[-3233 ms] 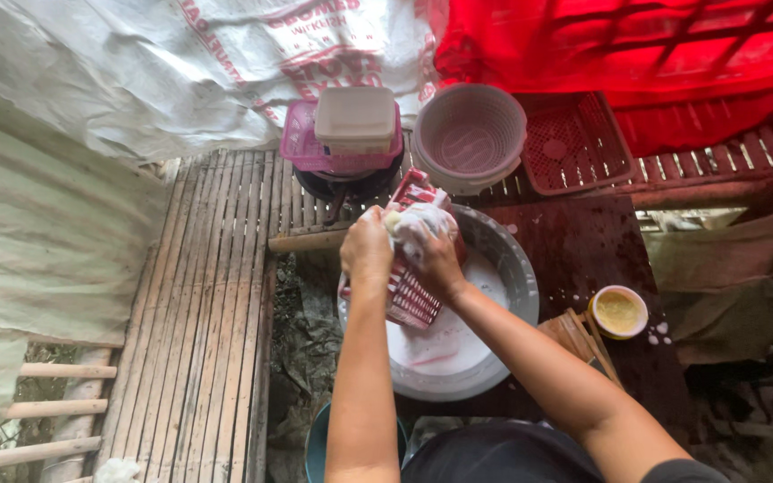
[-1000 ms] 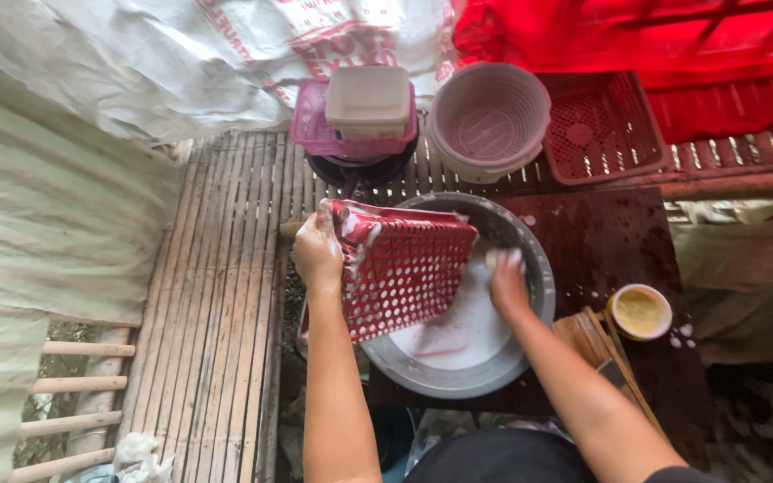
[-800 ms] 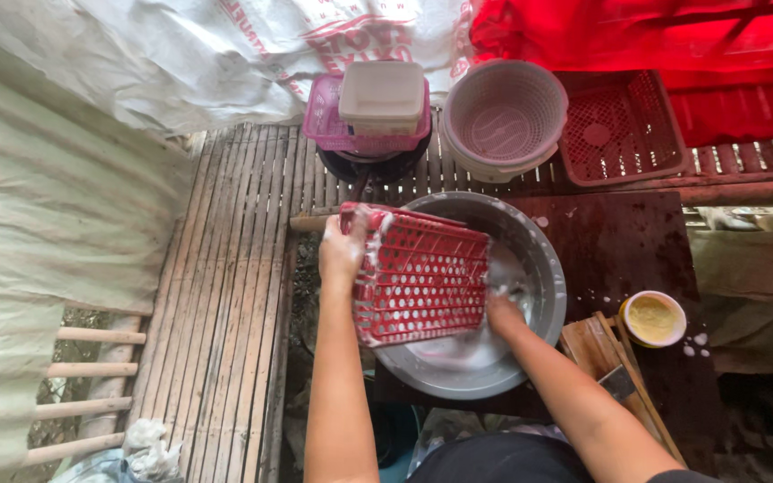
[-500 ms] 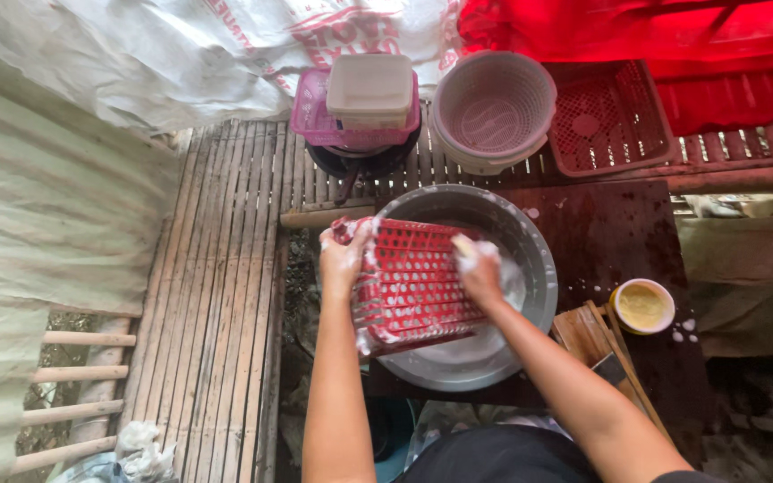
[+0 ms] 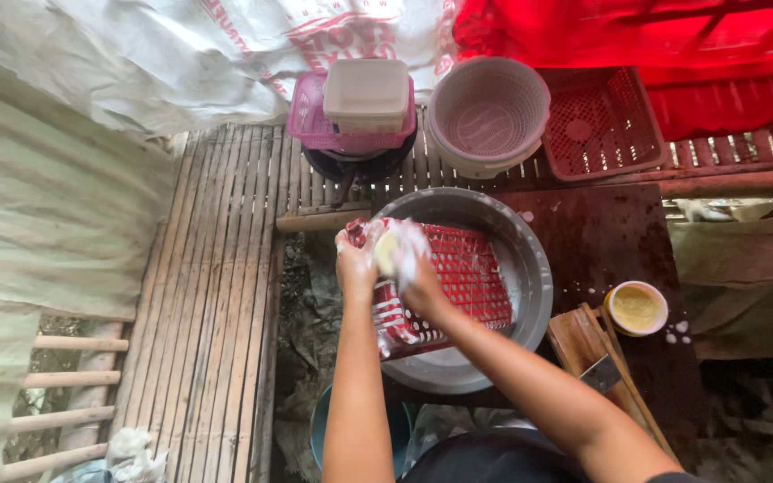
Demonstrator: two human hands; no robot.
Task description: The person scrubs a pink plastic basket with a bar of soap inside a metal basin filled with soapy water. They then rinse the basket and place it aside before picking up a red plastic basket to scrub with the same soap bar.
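tray [image 5: 458, 282] in basin [image 5: 530, 259]; colander [image 5: 487, 112] behind it, small bowl [image 5: 637, 309] to its right.

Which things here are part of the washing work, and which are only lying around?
In use:
- red tray, held over the metal basin
- left hand, gripping the tray's edge
- right hand, pressing a soapy yellow sponge on it

Lying about:
- round white basket
- lidded box on a pink basket
- second red tray
- small yellow cup

Bare slatted floor [image 5: 216, 295] open on the left, stacked containers [image 5: 364, 103] and baskets [image 5: 489, 112] crowding beyond the basin [image 5: 530, 268]
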